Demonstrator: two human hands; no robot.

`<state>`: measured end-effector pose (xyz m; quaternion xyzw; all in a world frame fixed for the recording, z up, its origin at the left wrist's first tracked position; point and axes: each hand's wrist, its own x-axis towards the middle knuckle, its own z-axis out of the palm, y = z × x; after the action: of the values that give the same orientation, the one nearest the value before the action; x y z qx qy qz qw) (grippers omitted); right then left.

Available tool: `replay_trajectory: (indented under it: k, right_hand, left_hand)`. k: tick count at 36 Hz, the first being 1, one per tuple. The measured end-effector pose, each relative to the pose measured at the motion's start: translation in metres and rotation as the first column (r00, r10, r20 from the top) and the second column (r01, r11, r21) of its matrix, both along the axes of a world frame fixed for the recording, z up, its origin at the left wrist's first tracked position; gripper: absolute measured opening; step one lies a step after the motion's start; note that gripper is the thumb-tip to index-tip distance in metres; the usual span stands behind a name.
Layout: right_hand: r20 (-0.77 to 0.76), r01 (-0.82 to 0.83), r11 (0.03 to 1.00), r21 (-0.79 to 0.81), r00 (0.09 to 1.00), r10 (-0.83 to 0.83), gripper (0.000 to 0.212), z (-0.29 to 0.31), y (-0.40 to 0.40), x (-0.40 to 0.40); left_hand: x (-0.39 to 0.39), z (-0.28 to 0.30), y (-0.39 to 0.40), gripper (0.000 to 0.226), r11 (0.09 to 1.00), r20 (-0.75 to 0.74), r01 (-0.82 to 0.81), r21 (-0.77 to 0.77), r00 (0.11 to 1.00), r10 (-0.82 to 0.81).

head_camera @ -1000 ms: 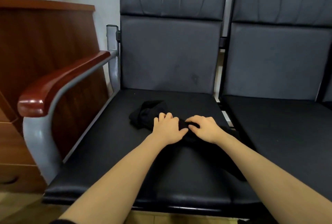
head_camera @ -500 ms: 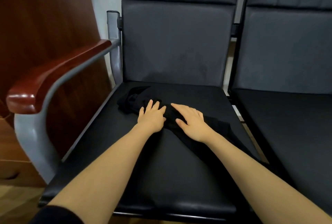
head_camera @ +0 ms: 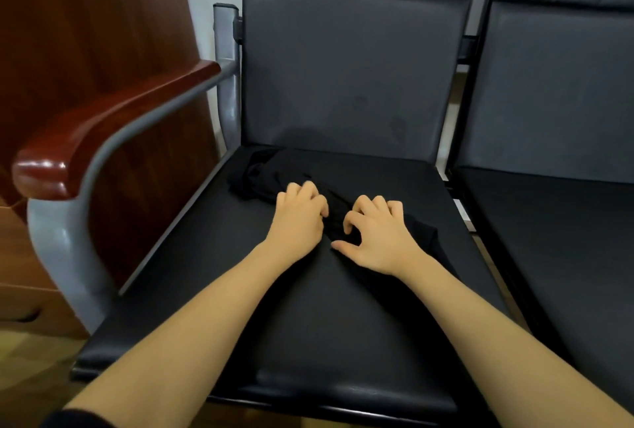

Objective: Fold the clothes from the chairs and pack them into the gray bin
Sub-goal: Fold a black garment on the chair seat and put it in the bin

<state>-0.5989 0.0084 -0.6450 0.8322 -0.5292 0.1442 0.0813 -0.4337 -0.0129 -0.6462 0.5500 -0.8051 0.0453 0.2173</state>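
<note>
A black garment (head_camera: 260,172) lies crumpled across the black seat of the left chair (head_camera: 212,256), running from the back left toward the front right. My left hand (head_camera: 298,218) rests on its middle with the fingers curled into the cloth. Just to the right, my right hand (head_camera: 377,235) has its fingers bent and gathers the same cloth, thumb stretched toward the left hand. The dark fabric blends into the seat, so its edges are hard to make out. The gray bin is out of sight.
A red-brown wooden armrest (head_camera: 103,129) on a gray metal frame borders the seat on the left. A wooden cabinet (head_camera: 85,33) stands beyond it. A second black chair (head_camera: 566,222) adjoins on the right.
Half a second ago both hands lay flat with straight fingers on the garment. Now the fingers of both hands are curled into the cloth, bunching it between them.
</note>
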Motion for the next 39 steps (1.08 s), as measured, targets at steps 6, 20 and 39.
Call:
replay_trajectory:
  k: [6,20,39]
  right_hand:
    - [-0.025,0.032,0.995,0.095,0.999,-0.029,0.028,0.007,0.004,0.003]
    - [0.732,-0.054,0.986,0.158,0.677,-0.08,0.008,0.04,0.008,0.001]
    - [0.753,-0.309,0.924,0.225,0.657,0.036,0.029,0.062,0.017,0.004]
  left_hand:
    - [0.004,-0.006,0.01,0.041,0.974,0.025,0.065,0.219,0.997,-0.072]
    - [-0.008,0.037,0.019,0.02,0.998,-0.385,-0.022,0.066,0.922,0.046]
    - [0.026,0.067,0.014,0.018,0.984,-0.159,-0.115,-0.136,0.983,0.093]
